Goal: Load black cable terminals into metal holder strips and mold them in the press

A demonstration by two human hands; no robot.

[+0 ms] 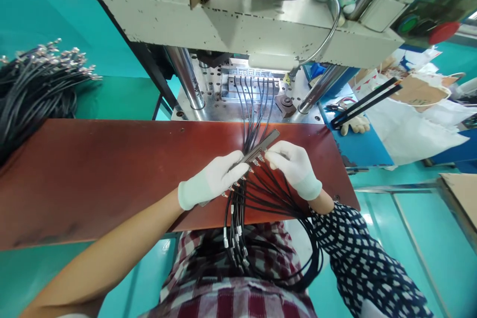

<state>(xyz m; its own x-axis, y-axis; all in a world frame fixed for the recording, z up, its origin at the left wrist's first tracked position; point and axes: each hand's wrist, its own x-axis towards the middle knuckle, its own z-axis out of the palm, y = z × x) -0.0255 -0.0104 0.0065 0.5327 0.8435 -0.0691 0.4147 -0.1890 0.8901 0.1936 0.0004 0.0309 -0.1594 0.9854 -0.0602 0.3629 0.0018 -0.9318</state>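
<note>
Left hand (212, 179): gloved, closed on near end of metal bar (257, 149), steadying it over the board.
Right hand (294, 164): gloved, fingertips pinched at bar's middle, among the connector ends.
Black cables (261, 194): fanned under bar, looping down to lap; far ends seated in mould fixture (249, 87).
Brown board (93, 174): work rest for both hands.
Spare cable bundle (33, 89): lying left, well apart.

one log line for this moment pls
left hand: holds metal bar | right hand: pinches cables at bar | cables run into press
</note>
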